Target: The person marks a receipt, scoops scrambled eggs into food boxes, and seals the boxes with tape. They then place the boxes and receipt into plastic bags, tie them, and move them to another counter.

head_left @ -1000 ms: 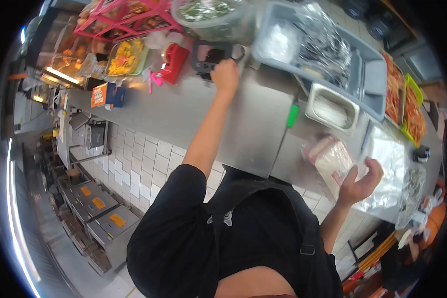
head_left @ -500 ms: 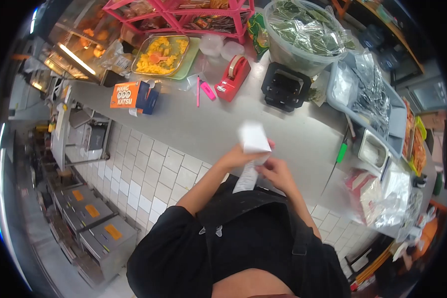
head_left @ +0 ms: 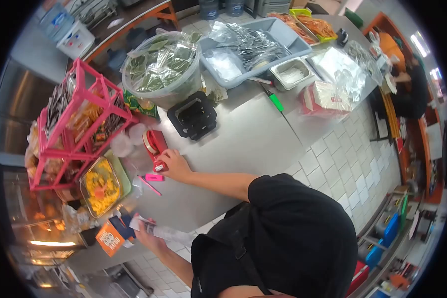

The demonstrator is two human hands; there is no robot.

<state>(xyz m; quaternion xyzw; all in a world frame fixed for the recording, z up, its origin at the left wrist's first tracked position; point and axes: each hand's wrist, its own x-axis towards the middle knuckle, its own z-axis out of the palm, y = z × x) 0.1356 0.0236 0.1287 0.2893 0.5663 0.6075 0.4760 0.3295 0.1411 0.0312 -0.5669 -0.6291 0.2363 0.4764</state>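
My left hand (head_left: 149,237) holds a white paper receipt (head_left: 171,234) between its fingers; one end trails right over the counter edge. Right beside that hand is an orange and dark blue box (head_left: 109,238), lettered "Mang Katsu". My right hand (head_left: 175,165) is on the front end of a red tape dispenser (head_left: 155,144) with a roll of tape in it; its fingertips are partly hidden, bent at the cutting end. A pink highlighter (head_left: 154,177) and a thin pink pen (head_left: 153,187) lie just below the dispenser.
On the steel counter (head_left: 238,154) are a black plastic tray (head_left: 191,115), a tub of wrapped leaves (head_left: 156,64), a blue-grey bin (head_left: 263,66), a green-handled knife (head_left: 275,102), a pink rack (head_left: 84,154) and a dish of yellow food (head_left: 102,188). Another person (head_left: 405,89) stands far right.
My view has swung round. My hands have parted: the left has carried the receipt over beside the orange box, and the right has let go of it and reached the tape dispenser.
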